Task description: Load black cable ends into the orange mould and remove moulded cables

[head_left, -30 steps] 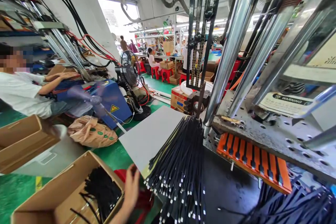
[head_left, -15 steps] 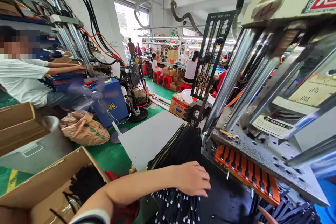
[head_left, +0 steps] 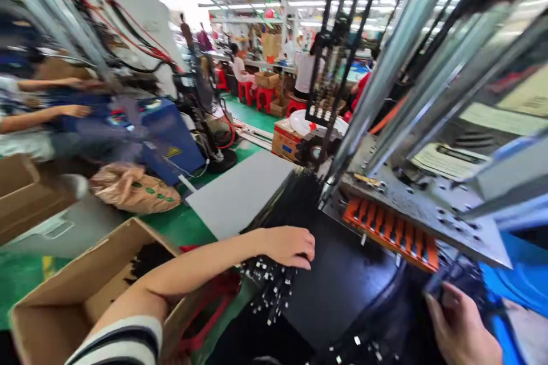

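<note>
My left hand (head_left: 291, 246) has its fingers curled over a heap of black cables (head_left: 269, 282) with small silvery ends. What lies between those fingertips is hidden. Lower right, my right hand (head_left: 462, 319) is closed, thumb and fingers pinching at dark strands that look like black cables (head_left: 402, 302); blur hides the exact grip. Just above it, the press machine's metal plate (head_left: 454, 222) carries an orange mould (head_left: 389, 234) with several dark pieces lying in its slots.
A cardboard box (head_left: 55, 296) holding black pieces stands at lower left, beside a red stool (head_left: 205, 316). A grey board (head_left: 244, 191) lies beyond the cables. Steel columns (head_left: 377, 80) rise at right. A co-worker's hands (head_left: 75, 109) are at another machine on the far left.
The view has tilted down. My left hand has curled its fingers more over the cables. My right hand has come into view beside the orange mould; only fingertips showed before.
</note>
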A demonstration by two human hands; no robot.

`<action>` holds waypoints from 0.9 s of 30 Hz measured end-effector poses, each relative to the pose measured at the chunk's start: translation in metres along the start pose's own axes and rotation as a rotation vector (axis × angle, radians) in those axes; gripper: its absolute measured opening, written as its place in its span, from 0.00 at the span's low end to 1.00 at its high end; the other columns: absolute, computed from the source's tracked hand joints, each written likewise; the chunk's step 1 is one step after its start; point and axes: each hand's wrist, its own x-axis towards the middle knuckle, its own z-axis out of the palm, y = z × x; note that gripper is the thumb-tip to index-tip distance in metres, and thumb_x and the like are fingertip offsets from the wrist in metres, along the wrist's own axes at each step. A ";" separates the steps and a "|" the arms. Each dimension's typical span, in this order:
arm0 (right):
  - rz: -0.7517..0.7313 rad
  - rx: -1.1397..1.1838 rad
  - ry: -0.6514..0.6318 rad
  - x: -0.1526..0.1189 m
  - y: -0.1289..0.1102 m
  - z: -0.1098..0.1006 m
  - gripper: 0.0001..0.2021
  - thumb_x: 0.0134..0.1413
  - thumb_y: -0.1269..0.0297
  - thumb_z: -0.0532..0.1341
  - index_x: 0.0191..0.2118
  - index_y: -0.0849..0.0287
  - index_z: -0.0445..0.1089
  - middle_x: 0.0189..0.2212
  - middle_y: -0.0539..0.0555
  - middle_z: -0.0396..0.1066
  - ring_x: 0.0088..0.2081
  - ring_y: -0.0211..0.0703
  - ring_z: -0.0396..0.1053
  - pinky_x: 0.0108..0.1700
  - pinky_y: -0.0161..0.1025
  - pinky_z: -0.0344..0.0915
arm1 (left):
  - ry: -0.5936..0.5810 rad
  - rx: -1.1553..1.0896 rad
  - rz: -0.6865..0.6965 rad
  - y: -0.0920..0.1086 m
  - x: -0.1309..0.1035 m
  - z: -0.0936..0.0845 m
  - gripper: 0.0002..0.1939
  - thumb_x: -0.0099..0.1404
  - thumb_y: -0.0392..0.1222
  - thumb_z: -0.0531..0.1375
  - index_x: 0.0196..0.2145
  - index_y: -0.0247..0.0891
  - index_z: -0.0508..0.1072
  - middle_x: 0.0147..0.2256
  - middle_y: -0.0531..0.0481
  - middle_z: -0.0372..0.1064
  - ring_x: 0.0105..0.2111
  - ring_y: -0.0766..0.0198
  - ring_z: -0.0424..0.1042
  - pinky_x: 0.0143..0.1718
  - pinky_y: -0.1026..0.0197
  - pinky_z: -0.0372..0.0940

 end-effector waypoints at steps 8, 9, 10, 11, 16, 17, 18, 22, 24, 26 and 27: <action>0.268 0.648 0.048 -0.001 -0.051 -0.035 0.49 0.39 0.46 0.71 0.65 0.63 0.55 0.25 0.46 0.64 0.26 0.37 0.61 0.29 0.33 0.61 | 0.345 0.252 -0.809 -0.083 0.039 -0.036 0.15 0.67 0.49 0.57 0.40 0.33 0.73 0.41 0.40 0.69 0.44 0.53 0.69 0.48 0.54 0.63; 0.289 0.713 0.060 -0.003 -0.058 -0.038 0.47 0.39 0.48 0.72 0.64 0.62 0.57 0.25 0.46 0.64 0.26 0.35 0.60 0.27 0.30 0.60 | 0.382 0.252 -0.900 -0.091 0.044 -0.037 0.18 0.66 0.52 0.58 0.41 0.33 0.72 0.42 0.39 0.68 0.46 0.50 0.68 0.49 0.53 0.62; 0.307 0.765 0.065 -0.004 -0.064 -0.041 0.45 0.40 0.50 0.73 0.62 0.62 0.60 0.26 0.46 0.63 0.25 0.34 0.59 0.26 0.29 0.59 | 0.418 0.229 -0.981 -0.098 0.048 -0.038 0.20 0.65 0.55 0.59 0.42 0.32 0.71 0.44 0.37 0.67 0.49 0.47 0.66 0.51 0.51 0.61; 0.320 0.808 0.053 -0.006 -0.070 -0.044 0.42 0.41 0.51 0.73 0.61 0.62 0.61 0.26 0.46 0.63 0.25 0.33 0.58 0.25 0.28 0.58 | 0.455 0.190 -1.053 -0.106 0.051 -0.038 0.22 0.63 0.56 0.60 0.43 0.32 0.70 0.47 0.35 0.66 0.52 0.45 0.64 0.52 0.50 0.60; 0.364 0.938 -0.128 -0.010 -0.092 -0.051 0.37 0.46 0.49 0.70 0.58 0.66 0.65 0.18 0.45 0.59 0.20 0.33 0.53 0.19 0.27 0.51 | 0.528 -0.074 -1.193 -0.147 0.051 -0.037 0.11 0.62 0.46 0.59 0.31 0.34 0.69 0.37 0.38 0.71 0.43 0.48 0.70 0.44 0.54 0.62; 0.373 0.933 -0.182 -0.011 -0.097 -0.052 0.38 0.47 0.47 0.70 0.58 0.67 0.65 0.16 0.45 0.58 0.19 0.33 0.52 0.19 0.27 0.49 | 0.537 -0.126 -1.188 -0.154 0.048 -0.037 0.11 0.62 0.44 0.58 0.26 0.35 0.67 0.32 0.42 0.70 0.38 0.51 0.71 0.40 0.56 0.63; 0.374 0.918 -0.249 -0.012 -0.102 -0.052 0.39 0.47 0.46 0.69 0.59 0.68 0.64 0.15 0.45 0.58 0.19 0.33 0.52 0.18 0.28 0.49 | 0.558 -0.175 -1.183 -0.159 0.045 -0.038 0.12 0.61 0.44 0.58 0.23 0.36 0.65 0.27 0.46 0.68 0.34 0.54 0.71 0.37 0.58 0.62; 0.275 0.811 -0.654 -0.020 -0.120 -0.050 0.40 0.50 0.47 0.66 0.63 0.67 0.60 0.16 0.46 0.63 0.16 0.33 0.52 0.17 0.29 0.48 | 0.715 -0.330 -1.129 -0.161 0.036 -0.048 0.17 0.58 0.52 0.59 0.21 0.38 0.61 0.21 0.52 0.61 0.24 0.63 0.63 0.27 0.63 0.58; 0.198 0.758 -0.794 -0.024 -0.130 -0.046 0.38 0.52 0.51 0.65 0.65 0.65 0.57 0.17 0.45 0.64 0.16 0.33 0.54 0.17 0.29 0.48 | 0.787 -0.401 -1.058 -0.148 0.036 -0.059 0.20 0.57 0.58 0.58 0.23 0.37 0.62 0.22 0.53 0.61 0.23 0.66 0.60 0.25 0.64 0.56; 0.100 0.717 -0.841 -0.027 -0.142 -0.042 0.35 0.53 0.57 0.63 0.65 0.62 0.58 0.17 0.44 0.64 0.17 0.35 0.60 0.19 0.29 0.52 | 0.829 -0.460 -0.967 -0.125 0.040 -0.075 0.23 0.55 0.63 0.57 0.26 0.37 0.63 0.24 0.52 0.63 0.23 0.67 0.59 0.25 0.65 0.55; 0.038 0.705 -0.841 -0.027 -0.148 -0.040 0.32 0.54 0.59 0.62 0.64 0.60 0.60 0.17 0.44 0.65 0.19 0.36 0.62 0.20 0.30 0.54 | 0.840 -0.486 -0.909 -0.110 0.043 -0.085 0.25 0.55 0.64 0.57 0.27 0.37 0.64 0.25 0.52 0.64 0.23 0.68 0.58 0.25 0.66 0.56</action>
